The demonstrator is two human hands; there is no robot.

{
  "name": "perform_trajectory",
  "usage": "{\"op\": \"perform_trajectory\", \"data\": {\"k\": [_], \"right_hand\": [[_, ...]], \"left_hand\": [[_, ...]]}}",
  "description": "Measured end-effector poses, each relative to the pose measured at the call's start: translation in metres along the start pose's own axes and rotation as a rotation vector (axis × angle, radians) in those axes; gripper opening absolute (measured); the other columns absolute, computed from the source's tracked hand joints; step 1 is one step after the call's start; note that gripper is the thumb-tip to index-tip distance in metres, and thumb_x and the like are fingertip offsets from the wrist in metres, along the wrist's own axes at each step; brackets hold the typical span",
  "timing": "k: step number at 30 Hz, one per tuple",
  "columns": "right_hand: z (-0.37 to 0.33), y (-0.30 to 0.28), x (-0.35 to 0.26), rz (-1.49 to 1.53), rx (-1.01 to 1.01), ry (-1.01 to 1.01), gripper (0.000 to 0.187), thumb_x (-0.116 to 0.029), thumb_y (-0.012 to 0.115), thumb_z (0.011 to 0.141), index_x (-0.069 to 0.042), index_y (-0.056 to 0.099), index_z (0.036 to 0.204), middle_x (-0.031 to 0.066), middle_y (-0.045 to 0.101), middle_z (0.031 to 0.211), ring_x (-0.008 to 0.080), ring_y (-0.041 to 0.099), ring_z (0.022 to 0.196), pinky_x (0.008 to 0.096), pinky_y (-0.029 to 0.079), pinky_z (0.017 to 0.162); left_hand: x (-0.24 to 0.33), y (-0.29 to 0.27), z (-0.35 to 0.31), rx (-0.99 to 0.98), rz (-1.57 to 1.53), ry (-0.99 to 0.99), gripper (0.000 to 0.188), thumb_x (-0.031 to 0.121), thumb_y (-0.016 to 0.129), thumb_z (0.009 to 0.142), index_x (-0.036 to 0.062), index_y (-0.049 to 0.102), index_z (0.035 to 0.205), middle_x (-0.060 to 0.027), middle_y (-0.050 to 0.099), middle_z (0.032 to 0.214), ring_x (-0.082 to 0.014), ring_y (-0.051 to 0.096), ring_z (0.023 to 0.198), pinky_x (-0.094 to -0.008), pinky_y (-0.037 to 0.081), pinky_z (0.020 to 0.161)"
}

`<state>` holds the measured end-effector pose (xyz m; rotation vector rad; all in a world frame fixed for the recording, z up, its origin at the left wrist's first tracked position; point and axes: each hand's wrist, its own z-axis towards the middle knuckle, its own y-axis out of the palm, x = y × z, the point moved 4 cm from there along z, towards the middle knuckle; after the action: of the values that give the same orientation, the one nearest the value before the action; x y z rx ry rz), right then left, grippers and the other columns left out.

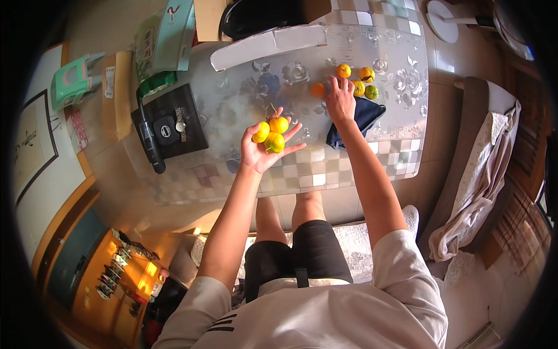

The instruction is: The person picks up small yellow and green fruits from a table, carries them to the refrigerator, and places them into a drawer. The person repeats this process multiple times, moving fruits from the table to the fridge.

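Pale shirt (325, 317) at six o'clock; three citruses (274, 138) cupped in left hand (253, 157), fingers (294, 149) apart, probably against rolling; at one, right hand (342, 106) among loose fruits (358, 89), fingers bent, grip unclear.

We've got a table (401, 152) up front: floral cover, checkered border. Floor (444, 64) is pale tile. Right: long grey-brown seat (462, 134), light cloth (482, 192) draped over it. Left: white wall (58, 180), dark-framed picture (35, 148). Orange-brown wooden cabinet (96, 273) lower left. We see bright light patches on cabinet and floor; rim too dark to read.
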<state>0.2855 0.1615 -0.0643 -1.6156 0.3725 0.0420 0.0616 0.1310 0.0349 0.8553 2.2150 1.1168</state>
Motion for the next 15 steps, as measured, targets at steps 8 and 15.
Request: {"op": "perform_trajectory", "data": {"k": [8, 15], "right_hand": [[-0.010, 0.003, -0.046, -0.126, -0.009, -0.229, 0.081, -0.043, 0.074, 0.071, -0.034, 0.036, 0.142, 0.0104, 0.038, 0.139, 0.0294, 0.040, 0.124, 0.0507, 0.039, 0.093], [0.006, 0.023, -0.011, 0.023, 0.075, -0.059, 0.056, -0.017, 0.066, 0.076, -0.023, 0.051, 0.129, 0.0083, 0.048, 0.127, 0.0285, 0.049, 0.114, 0.0450, 0.048, 0.081]], "left_hand": [[-0.002, -0.012, -0.007, 0.044, -0.035, 0.027, 0.065, 0.033, 0.063, 0.074, 0.0157, 0.046, 0.135, -0.0105, 0.053, 0.129, -0.0345, 0.029, 0.138, -0.0701, 0.016, 0.108], [0.002, -0.026, -0.024, 0.102, -0.049, 0.068, 0.066, 0.034, 0.062, 0.074, 0.0159, 0.046, 0.136, -0.0108, 0.052, 0.128, -0.0328, 0.035, 0.134, -0.0687, 0.016, 0.109]]}}
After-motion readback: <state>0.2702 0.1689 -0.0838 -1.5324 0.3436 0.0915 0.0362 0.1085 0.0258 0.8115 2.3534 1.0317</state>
